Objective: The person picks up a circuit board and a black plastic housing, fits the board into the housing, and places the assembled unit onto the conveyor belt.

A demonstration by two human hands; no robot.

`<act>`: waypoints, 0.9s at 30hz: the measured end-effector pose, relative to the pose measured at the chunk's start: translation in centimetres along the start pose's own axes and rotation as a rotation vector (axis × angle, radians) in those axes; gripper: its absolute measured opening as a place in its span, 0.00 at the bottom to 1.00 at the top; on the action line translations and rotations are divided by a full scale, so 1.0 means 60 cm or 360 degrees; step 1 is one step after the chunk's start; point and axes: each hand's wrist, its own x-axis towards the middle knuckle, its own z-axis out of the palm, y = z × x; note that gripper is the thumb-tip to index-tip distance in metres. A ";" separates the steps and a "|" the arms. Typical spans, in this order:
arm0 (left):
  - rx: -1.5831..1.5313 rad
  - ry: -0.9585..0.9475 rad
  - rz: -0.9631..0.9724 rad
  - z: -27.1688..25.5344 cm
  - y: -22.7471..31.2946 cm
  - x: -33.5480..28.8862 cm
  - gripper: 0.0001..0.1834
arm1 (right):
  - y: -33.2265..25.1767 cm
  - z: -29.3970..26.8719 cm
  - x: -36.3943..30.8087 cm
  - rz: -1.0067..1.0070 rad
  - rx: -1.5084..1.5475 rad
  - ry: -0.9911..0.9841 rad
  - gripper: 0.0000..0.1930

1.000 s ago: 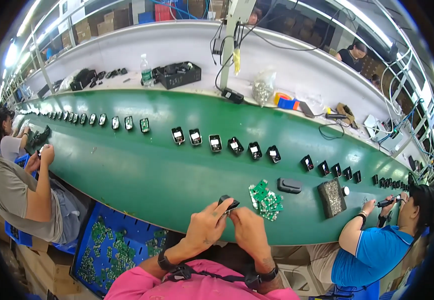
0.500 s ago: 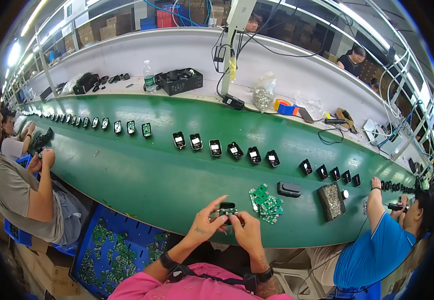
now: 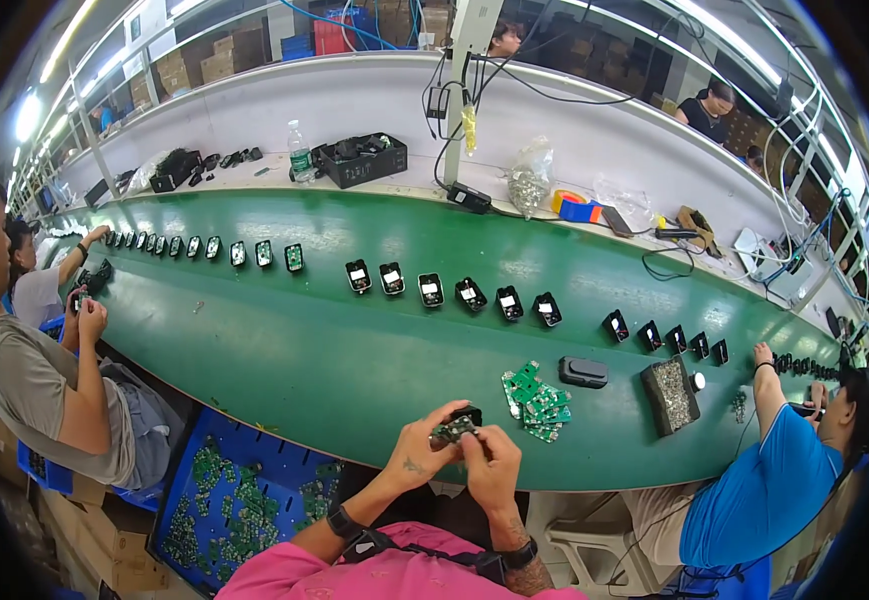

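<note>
Got my left hand (image 3: 417, 450) and right hand (image 3: 492, 465) half-curled, pinching a green circuit board (image 3: 453, 430) and black casing (image 3: 469, 412) between them by the counter's (image 3: 354, 380) near edge.

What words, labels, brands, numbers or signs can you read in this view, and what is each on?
No text is clear enough to quote.
Bottle: green label, print too small.
Black bin: pale marks on its front, too blurred.
Row of black cases: white stickers, nothing legible.
Held circuit board: any print too small.
</note>
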 end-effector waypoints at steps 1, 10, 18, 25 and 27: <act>-0.0055 -0.0012 0.0019 0.001 0.006 0.001 0.31 | -0.002 -0.006 0.001 0.0002 0.0002 -0.0003 0.05; 0.0180 -0.0062 0.0169 0.004 0.012 -0.012 0.32 | -0.048 -0.064 0.015 0.0416 -0.0012 -0.0497 0.10; 0.0295 0.0022 0.0422 0.015 0.049 -0.007 0.31 | -0.041 -0.050 0.018 0.0586 0.0180 -0.0110 0.08; 0.0288 0.0033 0.0267 0.008 0.067 -0.014 0.30 | -0.052 -0.053 0.028 0.0611 0.0175 -0.0082 0.09; 0.0277 -0.0030 0.0195 0.004 0.063 -0.017 0.29 | -0.050 -0.052 0.030 0.0631 0.0092 -0.0098 0.10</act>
